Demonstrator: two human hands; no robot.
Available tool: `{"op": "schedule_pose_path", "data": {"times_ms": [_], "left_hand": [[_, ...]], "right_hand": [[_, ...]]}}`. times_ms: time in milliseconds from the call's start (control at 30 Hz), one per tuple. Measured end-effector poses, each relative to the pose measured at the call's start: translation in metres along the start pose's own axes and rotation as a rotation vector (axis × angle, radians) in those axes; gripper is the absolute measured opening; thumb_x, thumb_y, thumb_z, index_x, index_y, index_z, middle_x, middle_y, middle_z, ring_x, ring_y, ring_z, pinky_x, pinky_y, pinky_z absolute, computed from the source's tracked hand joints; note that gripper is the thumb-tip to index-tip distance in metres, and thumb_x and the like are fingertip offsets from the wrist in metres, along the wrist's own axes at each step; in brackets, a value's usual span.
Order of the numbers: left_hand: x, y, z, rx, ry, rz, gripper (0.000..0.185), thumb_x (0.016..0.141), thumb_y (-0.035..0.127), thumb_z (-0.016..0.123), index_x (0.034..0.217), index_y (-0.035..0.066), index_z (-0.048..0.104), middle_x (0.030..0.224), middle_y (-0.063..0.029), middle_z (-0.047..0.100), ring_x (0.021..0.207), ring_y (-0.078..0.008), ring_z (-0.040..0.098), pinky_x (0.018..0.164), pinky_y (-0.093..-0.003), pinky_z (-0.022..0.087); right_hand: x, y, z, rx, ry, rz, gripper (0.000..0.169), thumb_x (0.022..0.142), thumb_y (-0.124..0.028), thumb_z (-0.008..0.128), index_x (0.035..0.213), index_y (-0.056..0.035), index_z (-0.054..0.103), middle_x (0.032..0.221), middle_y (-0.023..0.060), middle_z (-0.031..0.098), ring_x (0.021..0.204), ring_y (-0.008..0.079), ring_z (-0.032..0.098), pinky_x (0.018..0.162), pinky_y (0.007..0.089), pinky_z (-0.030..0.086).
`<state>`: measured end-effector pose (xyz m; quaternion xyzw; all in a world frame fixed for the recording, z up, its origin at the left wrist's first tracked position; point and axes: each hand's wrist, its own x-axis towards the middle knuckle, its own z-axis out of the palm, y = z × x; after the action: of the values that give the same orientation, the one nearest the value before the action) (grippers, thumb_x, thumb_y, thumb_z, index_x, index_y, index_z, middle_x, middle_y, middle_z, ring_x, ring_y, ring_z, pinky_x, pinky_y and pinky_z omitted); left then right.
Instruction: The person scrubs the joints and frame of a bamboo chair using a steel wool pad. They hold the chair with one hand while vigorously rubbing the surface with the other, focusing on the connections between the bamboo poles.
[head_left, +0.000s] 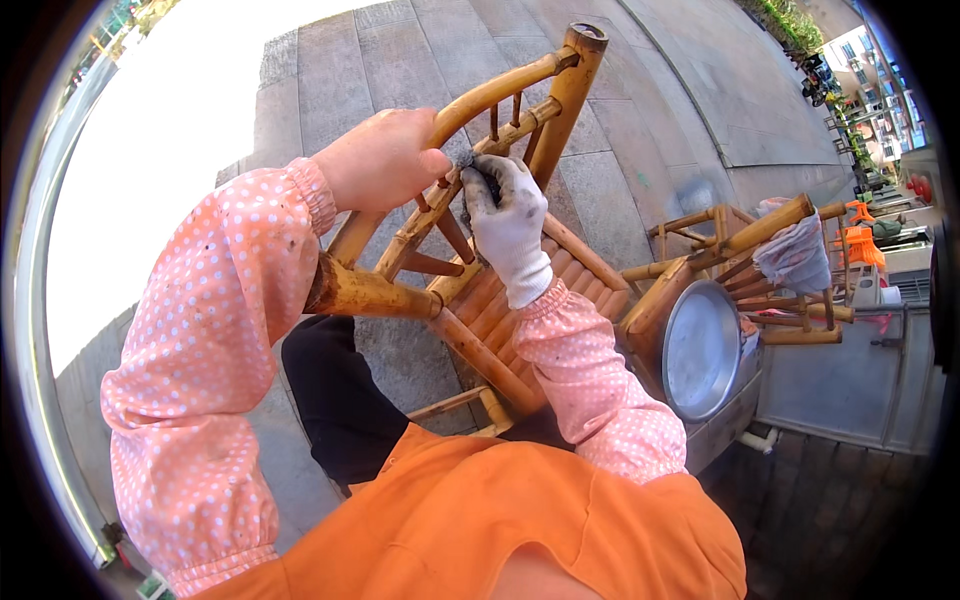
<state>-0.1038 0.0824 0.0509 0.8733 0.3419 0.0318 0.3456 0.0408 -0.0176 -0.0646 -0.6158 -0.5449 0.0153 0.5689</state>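
Observation:
A bamboo chair (375, 296) stands tilted before me, its slatted seat (499, 300) below and its back nearest my hands. My bare left hand (386, 161) grips the curved top rail of the back. My right hand (510, 210), in a white glove with darkened fingertips, pinches a grey scouring pad (463, 157) against the backrest's inner bamboo rail, close to my left thumb. Part of the pad is hidden by the fingers. Polka-dot sleeves cover both forearms.
At right, a round metal basin (701, 351) rests against a second bamboo chair (656, 300). A grey cloth (796, 247) hangs over bamboo furniture behind it. Paving slabs (405, 67) lie underneath, and orange stools (864, 246) stand farther off. My dark-clad leg is beside the chair.

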Motion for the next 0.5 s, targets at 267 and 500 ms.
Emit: {"op": "schedule_pose_path", "data": {"times_ms": [267,500], "left_hand": [[0.000,-0.007,0.006,-0.034,0.046,0.009,0.019,0.090,0.016,0.056,0.094,-0.003,0.052,0.080,-0.0117,0.058,0.065,-0.0173,0.059,0.061,-0.0330,0.052],[0.002,-0.007,0.004,-0.080,0.019,0.001,0.019,0.089,0.016,0.056,0.092,-0.002,0.052,0.078,-0.0096,0.056,0.063,-0.0157,0.059,0.059,-0.0302,0.053]], "right_hand": [[0.038,0.024,-0.009,0.285,0.128,0.432,0.012,0.088,-0.004,0.068,0.097,0.0025,0.064,0.095,0.0123,0.069,0.087,0.0193,0.067,0.076,0.0296,0.052],[-0.020,-0.010,-0.002,0.139,-0.095,0.112,0.016,0.085,-0.002,0.068,0.100,0.0001,0.065,0.093,0.0154,0.065,0.084,0.0307,0.067,0.075,0.0348,0.054]]}}
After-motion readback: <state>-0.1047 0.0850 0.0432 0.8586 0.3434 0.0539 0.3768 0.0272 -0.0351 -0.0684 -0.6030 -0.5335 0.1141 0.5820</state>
